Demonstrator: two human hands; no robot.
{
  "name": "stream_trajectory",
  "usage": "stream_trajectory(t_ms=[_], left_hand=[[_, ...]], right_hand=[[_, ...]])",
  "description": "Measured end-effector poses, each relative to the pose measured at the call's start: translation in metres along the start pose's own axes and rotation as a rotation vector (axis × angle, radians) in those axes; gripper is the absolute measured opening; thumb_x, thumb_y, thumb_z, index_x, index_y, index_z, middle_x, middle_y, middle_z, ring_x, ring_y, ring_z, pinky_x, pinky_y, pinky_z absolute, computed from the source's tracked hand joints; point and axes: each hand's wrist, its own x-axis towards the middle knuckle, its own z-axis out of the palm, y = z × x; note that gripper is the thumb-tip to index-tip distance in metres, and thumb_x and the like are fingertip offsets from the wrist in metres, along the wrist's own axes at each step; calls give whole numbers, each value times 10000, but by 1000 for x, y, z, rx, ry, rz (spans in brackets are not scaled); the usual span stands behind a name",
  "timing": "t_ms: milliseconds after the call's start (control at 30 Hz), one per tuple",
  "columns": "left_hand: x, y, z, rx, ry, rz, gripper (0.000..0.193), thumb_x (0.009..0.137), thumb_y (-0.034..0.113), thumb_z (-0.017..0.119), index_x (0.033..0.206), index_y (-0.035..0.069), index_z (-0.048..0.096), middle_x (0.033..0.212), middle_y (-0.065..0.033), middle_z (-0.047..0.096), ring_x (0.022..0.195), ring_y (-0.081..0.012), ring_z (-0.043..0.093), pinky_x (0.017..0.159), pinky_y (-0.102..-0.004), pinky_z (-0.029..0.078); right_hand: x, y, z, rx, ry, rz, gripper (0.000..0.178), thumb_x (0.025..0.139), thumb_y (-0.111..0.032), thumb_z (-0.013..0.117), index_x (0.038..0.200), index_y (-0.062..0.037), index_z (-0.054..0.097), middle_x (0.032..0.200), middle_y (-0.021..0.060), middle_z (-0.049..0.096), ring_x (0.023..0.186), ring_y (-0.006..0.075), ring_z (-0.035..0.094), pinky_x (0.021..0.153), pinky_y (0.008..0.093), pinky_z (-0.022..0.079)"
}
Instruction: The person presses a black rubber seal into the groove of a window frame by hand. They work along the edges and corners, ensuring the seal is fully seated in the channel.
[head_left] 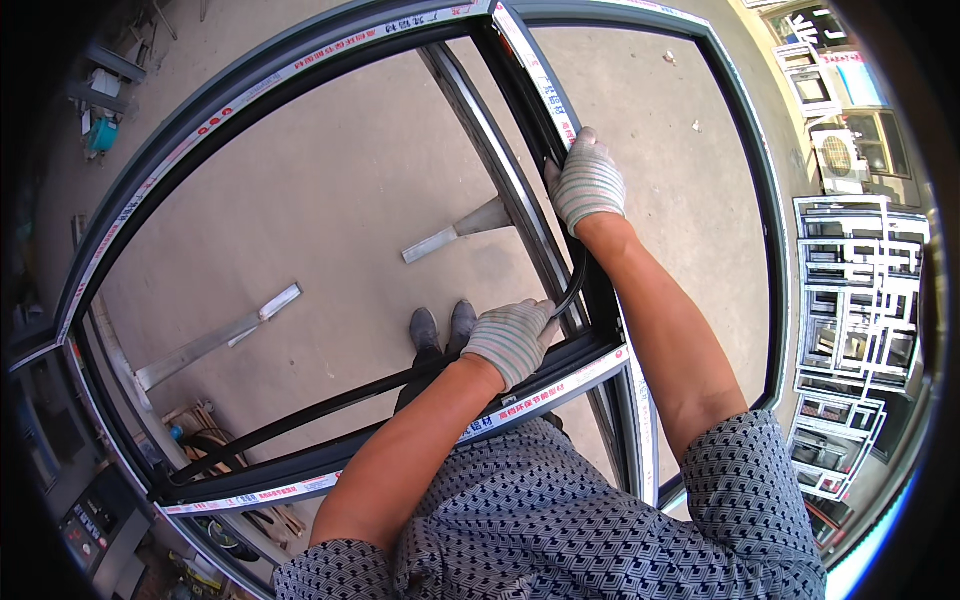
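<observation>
Concrete floor [300, 190] below; I've got left grip [510, 342] closed on black strip [574, 290], right grip [590, 185] on window frame [540, 78], can't tell if closed.

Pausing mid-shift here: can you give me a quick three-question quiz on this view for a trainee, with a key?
1. Multiple choice: what does the left hand hold?
A) a screwdriver
B) a flexible black strip
C) a paintbrush

2. True or false: the right hand is higher in the picture than the left hand.

3. Fill in the blank: the many white frames grouped together are along the picture's ____ side.

Key: 1. B; 2. true; 3. right
</observation>
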Motion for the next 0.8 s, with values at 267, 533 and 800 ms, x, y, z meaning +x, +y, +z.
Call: stream_trajectory(t_ms=[267,533,800], left_hand=[[-1,-2,2,0,-42,-6,321,1046,335,511,1137,63,656,1091,-182,716,1014,-397,697,955,-548,505],[-3,-3,0,-8,-37,-4,330,1051,331,501,1157,60,656,1101,-185,717,1028,-390,693,995,-553,472],[-5,-12,3,0,-5,8,328,1049,333,510,1161,62,656,1091,-179,715,1018,-384,691,991,-524,463]], right_hand=[[4,-9,-1,63,-3,41,622,894,-293,775,1327,35,474,1162,272,681,1067,424,706,922,497,581],[5,-15,-2,83,5,32,607,890,-255,785,1311,54,474,1181,259,671,1090,412,696,941,482,577],[20,-23,-1,71,37,-17,616,894,-250,767,1322,64,455,1182,259,661,1089,404,694,926,495,583]])
